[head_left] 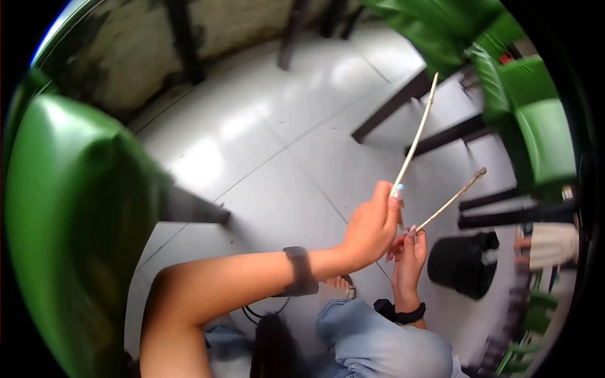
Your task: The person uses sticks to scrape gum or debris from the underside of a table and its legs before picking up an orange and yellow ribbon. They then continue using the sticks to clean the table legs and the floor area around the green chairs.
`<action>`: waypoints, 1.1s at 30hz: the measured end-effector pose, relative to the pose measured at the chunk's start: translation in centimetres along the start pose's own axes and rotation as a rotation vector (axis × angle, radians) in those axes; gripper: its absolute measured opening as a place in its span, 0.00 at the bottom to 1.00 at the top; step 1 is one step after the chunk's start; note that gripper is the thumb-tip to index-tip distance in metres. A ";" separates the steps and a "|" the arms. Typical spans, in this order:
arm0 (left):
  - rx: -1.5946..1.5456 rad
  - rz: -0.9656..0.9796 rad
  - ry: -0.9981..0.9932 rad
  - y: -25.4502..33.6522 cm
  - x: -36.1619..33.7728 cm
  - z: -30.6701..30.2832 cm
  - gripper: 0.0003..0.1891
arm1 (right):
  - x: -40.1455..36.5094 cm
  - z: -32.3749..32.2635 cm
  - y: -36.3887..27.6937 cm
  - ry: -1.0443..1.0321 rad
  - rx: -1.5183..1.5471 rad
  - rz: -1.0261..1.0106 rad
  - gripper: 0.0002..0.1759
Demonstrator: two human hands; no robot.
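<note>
My left hand (pixel 370 228), reaching in from the lower left with a black band on its wrist, is closed round a thin, pale cane-like stick (pixel 418 133). This stick slants up and away to the right, bowed slightly along its length. Just below, my right hand (pixel 409 255) pinches a second thin stick (pixel 451 203), browner and knobbed at its far tip, pointing up to the right. The two hands are close together, the left partly overlapping the right. Near ends of both sticks are hidden among the fingers.
A green padded chair (pixel 69 201) stands close on the left; more green chairs (pixel 535 126) with dark legs are at the right. A black bucket (pixel 463 261) sits right of my hands. Below are my jeans-covered knee (pixel 378 337) and pale floor tiles (pixel 271 170).
</note>
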State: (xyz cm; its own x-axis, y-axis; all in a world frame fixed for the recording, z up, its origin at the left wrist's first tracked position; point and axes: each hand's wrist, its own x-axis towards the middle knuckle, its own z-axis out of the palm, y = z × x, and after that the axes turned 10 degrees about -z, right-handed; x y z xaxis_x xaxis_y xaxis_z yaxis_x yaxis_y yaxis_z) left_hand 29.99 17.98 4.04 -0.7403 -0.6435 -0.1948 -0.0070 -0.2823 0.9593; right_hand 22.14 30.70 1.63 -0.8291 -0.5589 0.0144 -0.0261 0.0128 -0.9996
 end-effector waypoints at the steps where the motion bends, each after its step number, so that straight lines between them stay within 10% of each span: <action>1: 0.016 0.031 0.026 0.2 -0.1 -0.6 0.13 | 0.7 1.0 0.2 -0.082 0.019 0.005 0.10; 15: 0.889 0.337 0.531 4.6 -12.7 -11.1 0.03 | 1.2 9.5 6.6 -0.701 0.116 0.213 0.09; 19: 0.526 0.495 0.849 7.0 -15.9 -14.0 0.07 | 0.1 10.5 5.7 -0.761 0.074 0.155 0.10; 27: 0.163 0.350 0.539 10.6 -15.7 -15.6 0.16 | -0.3 9.3 -4.6 -0.772 -0.074 -0.151 0.09; 33: 0.069 0.587 0.628 11.0 -16.7 -14.9 0.13 | -1.4 10.4 -10.7 -0.981 -0.138 -0.267 0.11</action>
State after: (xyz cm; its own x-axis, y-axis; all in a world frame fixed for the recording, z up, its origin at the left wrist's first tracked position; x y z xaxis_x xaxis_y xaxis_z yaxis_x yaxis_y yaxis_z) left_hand 52.28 15.02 14.78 -0.1286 -0.9516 0.2793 0.2042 0.2502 0.9464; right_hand 29.40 22.72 12.09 0.0333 -0.9886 0.1471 -0.2585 -0.1507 -0.9542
